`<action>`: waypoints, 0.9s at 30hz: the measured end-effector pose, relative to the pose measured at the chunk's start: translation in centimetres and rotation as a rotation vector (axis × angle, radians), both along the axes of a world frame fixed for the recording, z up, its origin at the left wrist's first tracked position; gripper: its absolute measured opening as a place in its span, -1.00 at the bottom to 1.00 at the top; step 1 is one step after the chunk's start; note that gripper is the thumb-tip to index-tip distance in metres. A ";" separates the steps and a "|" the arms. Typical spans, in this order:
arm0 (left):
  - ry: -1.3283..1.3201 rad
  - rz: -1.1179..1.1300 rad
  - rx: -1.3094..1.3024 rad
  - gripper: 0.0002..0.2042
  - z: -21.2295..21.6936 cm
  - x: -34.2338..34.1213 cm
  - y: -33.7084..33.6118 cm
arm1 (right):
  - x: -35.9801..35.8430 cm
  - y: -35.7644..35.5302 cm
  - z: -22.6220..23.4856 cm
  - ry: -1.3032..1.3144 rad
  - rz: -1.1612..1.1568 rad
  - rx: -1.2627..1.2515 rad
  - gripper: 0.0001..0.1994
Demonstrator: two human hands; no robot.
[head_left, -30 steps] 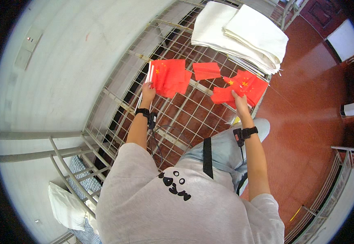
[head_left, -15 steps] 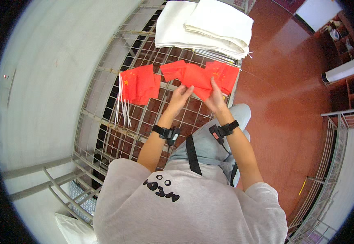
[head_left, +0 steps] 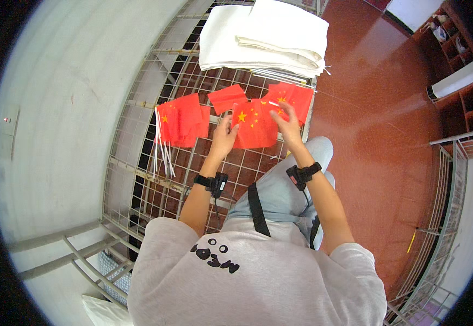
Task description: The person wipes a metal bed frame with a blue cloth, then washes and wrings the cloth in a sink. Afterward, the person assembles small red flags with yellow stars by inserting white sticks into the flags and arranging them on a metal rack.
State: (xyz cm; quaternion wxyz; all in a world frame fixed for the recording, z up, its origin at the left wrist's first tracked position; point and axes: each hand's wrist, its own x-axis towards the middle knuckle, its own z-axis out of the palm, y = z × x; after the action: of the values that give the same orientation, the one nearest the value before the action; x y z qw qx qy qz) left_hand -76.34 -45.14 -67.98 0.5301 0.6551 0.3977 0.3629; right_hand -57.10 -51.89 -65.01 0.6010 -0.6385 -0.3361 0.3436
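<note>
A red flag with yellow stars is spread out in front of me, between my two hands. My left hand pinches its left edge, with the thumb lying at the border. Over its right side is my right hand, its thumb and fingers curved and apart. A short white piece shows by the right fingertips; whether they touch it I cannot tell. More red flags lie just beyond the right hand. Past the left hand rests a red cloth piece, its face plain.
Several red flags on white sticks lie in a pile at the left. All rest on a metal mesh bed frame. Folded white bedding sits at the far end, with thin sticks below its edge. A wall stands left, reddish floor lies right.
The red cloth between my hands has opened out flat and now shows its stars. My left hand has moved left to its edge, and the right hand's fingers have spread apart.
</note>
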 end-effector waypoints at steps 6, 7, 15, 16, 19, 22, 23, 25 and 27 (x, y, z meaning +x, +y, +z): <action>0.159 -0.162 -0.029 -0.80 1.9 1.0 -0.4 | -0.4 1.6 1.8 -0.483 0.378 0.089 -0.63; 0.112 -0.167 -0.042 -0.81 3.4 1.4 -0.8 | -0.5 1.8 1.6 -0.436 0.345 0.068 -0.72; 0.021 -0.109 -0.143 -0.80 2.4 2.8 1.8 | 0.8 4.1 -0.3 -0.434 0.476 0.001 -0.85; 0.055 -0.102 -0.140 -0.80 1.9 3.1 2.3 | 1.1 4.6 -0.6 -0.419 0.488 -0.037 -0.84; 0.099 -0.028 -0.096 -0.79 0.6 4.0 3.4 | 2.3 6.3 -2.2 -0.465 0.519 -0.013 -0.80; 0.128 0.040 -0.184 -0.78 0.1 4.7 4.6 | 4.1 8.2 -3.4 -0.513 0.419 -0.069 -0.77; 0.112 0.065 -0.153 -0.79 -1.0 5.0 5.1 | 5.3 9.2 -4.6 -0.575 0.366 -0.130 -0.78; 0.121 0.069 -0.150 -0.79 -3.0 5.0 6.0 | 7.3 10.6 -5.8 -0.815 0.259 -0.165 -0.82; 0.084 0.079 -0.205 -0.79 -3.3 5.4 6.3 | 9.2 12.0 -7.2 -1.020 0.182 -0.186 -0.84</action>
State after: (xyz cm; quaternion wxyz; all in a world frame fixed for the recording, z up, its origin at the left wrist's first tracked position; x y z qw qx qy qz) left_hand -70.96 -38.85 -71.26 0.5626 0.5957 0.4801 0.3132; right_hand -47.94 -39.85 -72.22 0.2694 -0.7436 -0.6082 0.0685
